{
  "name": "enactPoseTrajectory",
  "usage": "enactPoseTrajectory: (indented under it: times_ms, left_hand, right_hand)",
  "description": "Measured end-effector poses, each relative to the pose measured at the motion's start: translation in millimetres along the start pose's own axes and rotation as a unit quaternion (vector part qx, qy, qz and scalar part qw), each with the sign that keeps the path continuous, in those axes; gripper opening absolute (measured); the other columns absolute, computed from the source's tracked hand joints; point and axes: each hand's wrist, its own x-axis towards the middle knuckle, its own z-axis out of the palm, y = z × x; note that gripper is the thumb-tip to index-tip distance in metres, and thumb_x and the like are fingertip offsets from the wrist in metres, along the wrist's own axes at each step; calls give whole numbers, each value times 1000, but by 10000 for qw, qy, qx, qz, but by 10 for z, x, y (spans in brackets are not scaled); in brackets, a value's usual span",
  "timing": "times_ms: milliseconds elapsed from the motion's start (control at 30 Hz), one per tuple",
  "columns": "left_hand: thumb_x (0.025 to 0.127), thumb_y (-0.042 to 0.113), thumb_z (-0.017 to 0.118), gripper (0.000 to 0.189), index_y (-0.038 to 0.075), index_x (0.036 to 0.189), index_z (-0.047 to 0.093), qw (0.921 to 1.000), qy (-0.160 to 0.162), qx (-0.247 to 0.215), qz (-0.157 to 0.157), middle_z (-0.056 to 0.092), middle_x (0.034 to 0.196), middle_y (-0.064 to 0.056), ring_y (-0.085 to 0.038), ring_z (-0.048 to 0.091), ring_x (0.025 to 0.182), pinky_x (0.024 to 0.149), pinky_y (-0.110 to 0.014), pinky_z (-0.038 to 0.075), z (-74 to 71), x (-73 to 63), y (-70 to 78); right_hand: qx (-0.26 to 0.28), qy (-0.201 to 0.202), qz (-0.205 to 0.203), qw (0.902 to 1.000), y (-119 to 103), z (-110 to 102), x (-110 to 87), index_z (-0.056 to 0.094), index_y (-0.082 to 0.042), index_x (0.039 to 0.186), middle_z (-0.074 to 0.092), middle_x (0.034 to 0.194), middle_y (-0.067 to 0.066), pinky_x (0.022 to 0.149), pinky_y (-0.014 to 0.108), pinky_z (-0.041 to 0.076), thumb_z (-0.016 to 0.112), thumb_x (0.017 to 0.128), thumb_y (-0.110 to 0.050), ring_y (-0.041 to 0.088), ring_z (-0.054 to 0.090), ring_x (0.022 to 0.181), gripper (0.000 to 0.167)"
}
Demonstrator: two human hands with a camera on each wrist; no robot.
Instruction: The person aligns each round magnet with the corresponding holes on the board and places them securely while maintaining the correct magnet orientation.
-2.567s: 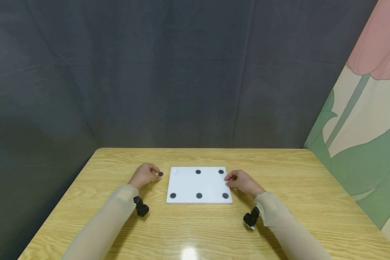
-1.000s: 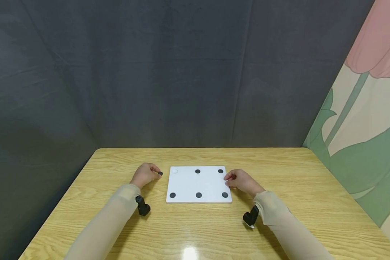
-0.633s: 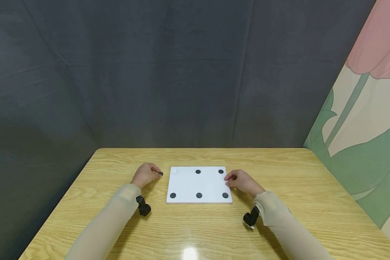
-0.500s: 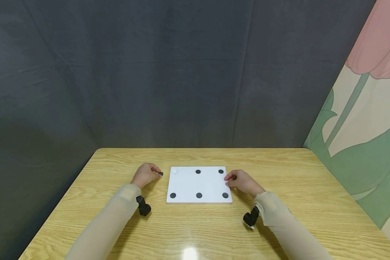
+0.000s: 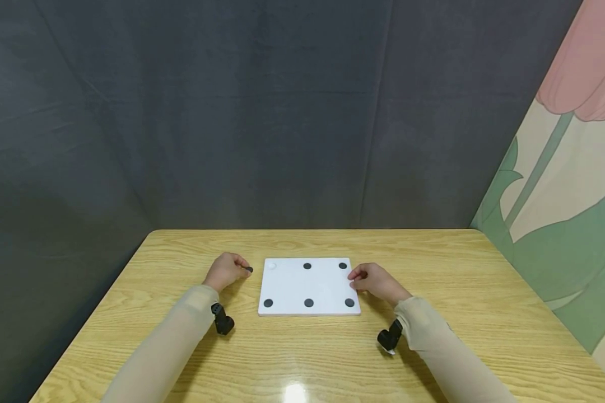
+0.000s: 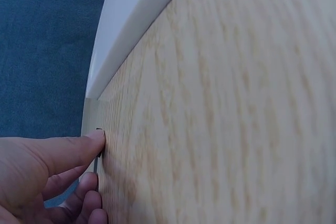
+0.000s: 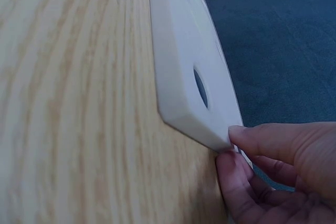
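My left hand pinches a small black disc between thumb and fingertips, just left of a white rectangular board. In the left wrist view the disc is only a thin dark sliver, mostly hidden by the thumb, low over the wood. Black round spots lie along the board's near row and at its far middle and far right; its far left corner shows a white round recess. At the board's right edge my right hand grips it, thumb on top and a finger against the side.
The board lies flat on a wood-grain table. Behind the table hangs a dark grey curtain, and a wall with a painted flower is at the right. Each wrist carries a black camera.
The black disc, seen more face-on at first, now looks flatter in my left fingers. My left wrist has shifted slightly right. My right hand and the board have stayed in place.
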Motion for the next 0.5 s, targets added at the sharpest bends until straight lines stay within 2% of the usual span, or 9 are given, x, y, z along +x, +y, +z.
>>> enactPoseTrajectory:
  times_ms: [500]
  left_hand:
    - [85, 12, 74, 13, 5, 94, 69, 9998, -85, -165, -38, 65, 94, -8, -20, 53, 80, 67, -28, 43, -12, -20, 44]
  right_hand:
    - [-86, 18, 107, 9999, 9, 2, 11, 64, 0, 101, 58, 90, 9, 66, 24, 45, 64, 90, -3, 17, 52, 79, 12]
